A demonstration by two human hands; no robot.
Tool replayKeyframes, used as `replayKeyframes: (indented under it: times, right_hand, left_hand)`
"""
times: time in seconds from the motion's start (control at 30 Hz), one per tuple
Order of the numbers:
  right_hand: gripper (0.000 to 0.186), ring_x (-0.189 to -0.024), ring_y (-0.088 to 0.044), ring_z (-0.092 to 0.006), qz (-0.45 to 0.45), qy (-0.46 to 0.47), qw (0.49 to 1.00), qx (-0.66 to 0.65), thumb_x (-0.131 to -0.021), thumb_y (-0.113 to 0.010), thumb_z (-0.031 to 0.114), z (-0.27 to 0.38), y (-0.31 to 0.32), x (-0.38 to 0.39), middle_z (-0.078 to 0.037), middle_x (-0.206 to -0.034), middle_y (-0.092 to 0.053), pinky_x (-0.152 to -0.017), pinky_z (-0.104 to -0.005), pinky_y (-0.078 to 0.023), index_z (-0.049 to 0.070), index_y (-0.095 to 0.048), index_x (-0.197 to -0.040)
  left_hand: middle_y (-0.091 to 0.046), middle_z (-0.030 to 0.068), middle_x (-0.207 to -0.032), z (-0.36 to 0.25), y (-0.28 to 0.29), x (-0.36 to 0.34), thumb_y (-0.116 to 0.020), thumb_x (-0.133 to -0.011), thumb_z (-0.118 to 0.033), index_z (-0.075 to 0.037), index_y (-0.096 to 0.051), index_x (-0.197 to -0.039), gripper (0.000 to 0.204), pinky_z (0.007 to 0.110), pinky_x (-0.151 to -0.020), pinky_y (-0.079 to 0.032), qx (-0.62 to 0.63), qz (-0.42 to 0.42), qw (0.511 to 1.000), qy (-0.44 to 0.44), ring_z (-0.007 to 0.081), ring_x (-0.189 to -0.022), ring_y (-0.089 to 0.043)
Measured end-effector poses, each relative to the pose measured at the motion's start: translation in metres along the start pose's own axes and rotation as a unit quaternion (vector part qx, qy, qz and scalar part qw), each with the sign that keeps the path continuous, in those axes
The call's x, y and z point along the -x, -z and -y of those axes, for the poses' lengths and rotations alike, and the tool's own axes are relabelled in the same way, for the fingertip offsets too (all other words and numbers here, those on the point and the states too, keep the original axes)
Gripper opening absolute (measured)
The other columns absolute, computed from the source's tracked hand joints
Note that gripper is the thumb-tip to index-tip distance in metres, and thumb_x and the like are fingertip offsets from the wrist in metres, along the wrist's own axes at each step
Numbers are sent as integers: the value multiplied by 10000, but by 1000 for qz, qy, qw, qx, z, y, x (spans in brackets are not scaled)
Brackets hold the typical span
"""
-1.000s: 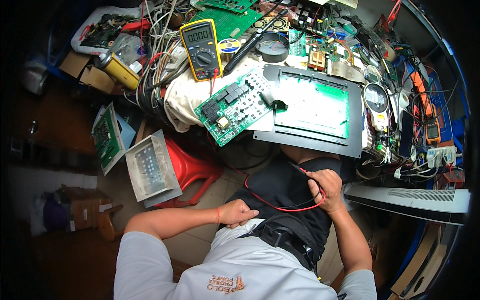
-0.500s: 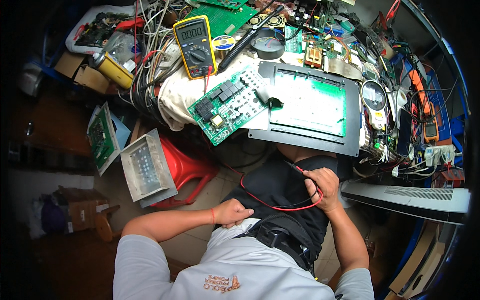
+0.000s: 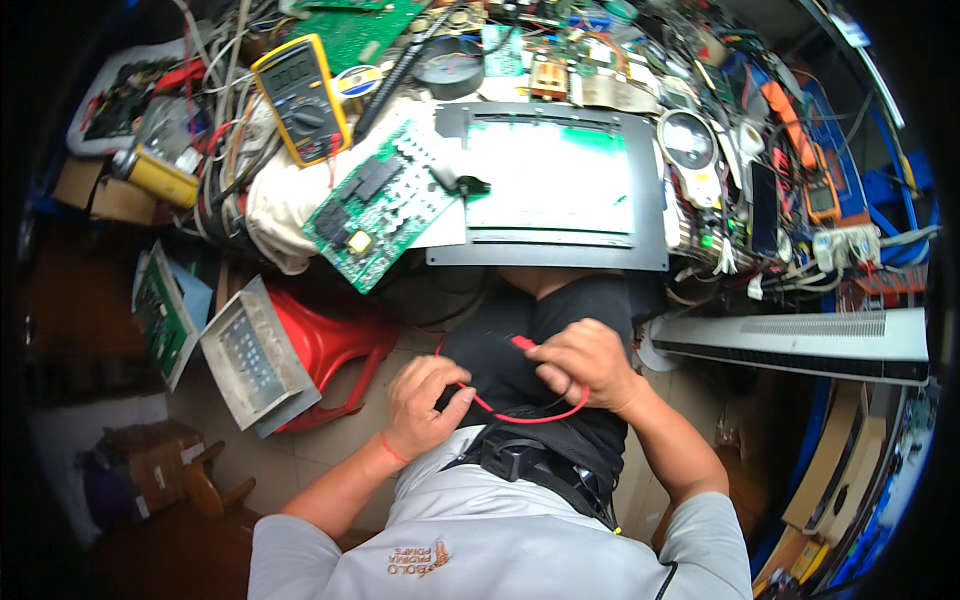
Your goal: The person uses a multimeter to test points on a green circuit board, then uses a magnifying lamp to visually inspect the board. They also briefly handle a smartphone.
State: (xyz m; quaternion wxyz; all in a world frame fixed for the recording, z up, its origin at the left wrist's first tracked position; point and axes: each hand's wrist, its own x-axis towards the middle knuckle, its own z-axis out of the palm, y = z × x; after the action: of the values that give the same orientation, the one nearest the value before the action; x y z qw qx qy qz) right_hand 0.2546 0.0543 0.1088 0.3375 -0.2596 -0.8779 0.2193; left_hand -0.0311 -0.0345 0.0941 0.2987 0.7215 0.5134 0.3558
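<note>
Down over the lap, both hands work a thin red test lead (image 3: 530, 415) that sags in a loop between them. The left hand (image 3: 425, 405) is curled, its fingers pinching the wire near one end; the right hand (image 3: 590, 365) is closed around the lead's red plastic probe, whose tip pokes out past the knuckles. Both hang in front of the workbench's near edge, above the black trousers.

On the bench, a flat dark grey metal panel (image 3: 648, 215) lies at the near edge, carrying a pale sheet with a green glow. Just left of it a green circuit board (image 3: 375, 215), studded with black blocks, tilts over the edge on a cream cloth (image 3: 270, 210). A yellow multimeter (image 3: 300, 95) with a round dial rests behind the board. At the far left corner a white tray (image 3: 95, 75) holds tangled wires and small parts. Below the bench stand a red plastic stool (image 3: 330, 345), a grey gridded metal casing (image 3: 250, 355) leaning on it, and a brown cardboard box (image 3: 150, 455).
</note>
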Motion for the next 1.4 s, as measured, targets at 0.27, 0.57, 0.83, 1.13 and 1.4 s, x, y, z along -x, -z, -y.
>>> replayKeyframes:
  times: [0.27, 0.57, 0.83, 1.13, 1.4]
  right_hand:
    - [328, -927, -645, -189, 127, 146, 981, 9, -872, -692, 187, 39, 3, -41, -30, -1035, -634, -779, -348, -480, 105, -684, -1190]
    - [509, -1186, -615, -415, -155, -146, 882, 420, -847, -818, 141, -89, 113, -23, -232, -1280, -661, -1032, -486, -479, -5, -634, -1299]
    - [874, -1364, -566, -452, -92, -374, 812, 438, -911, -777, 406, -169, 152, 2, -316, -1482, -576, -1144, -474, -450, -39, -423, -1576]
    - [965, -1414, -543, -424, -114, -418, 819, 377, -913, -735, 616, -192, 157, -7, -315, -1527, -541, -1178, -451, -424, -53, -466, -1555]
    - [817, -1306, -606, -421, -204, -354, 801, 437, -958, -737, 517, -155, 155, -27, -274, -1418, -608, -1097, -463, -475, -1, -505, -1546]
  left_hand:
    - [-637, 118, -848, -25, -3, -34, -689, -922, -89, -59, -682, -1117, 197, 432, -749, -500, -58, 93, 991, -71, 329, -799, -650]
    - [-680, 167, -768, 16, -14, 47, -733, -972, -140, -32, -645, -820, 207, 479, -636, -526, 38, 63, 995, 62, 398, -732, -689]
    - [-608, 189, -709, 30, -36, 65, -713, -1011, -177, -29, -610, -805, 274, 466, -578, -451, 75, 14, 991, 112, 418, -653, -615]
    - [-615, 184, -702, 34, -33, 56, -696, -1022, -223, -40, -633, -805, 290, 481, -587, -436, 89, 41, 988, 121, 420, -662, -619]
    - [-618, 189, -698, 37, -36, 58, -702, -1013, -215, -39, -635, -795, 288, 473, -584, -442, 101, 25, 987, 119, 417, -657, -623]
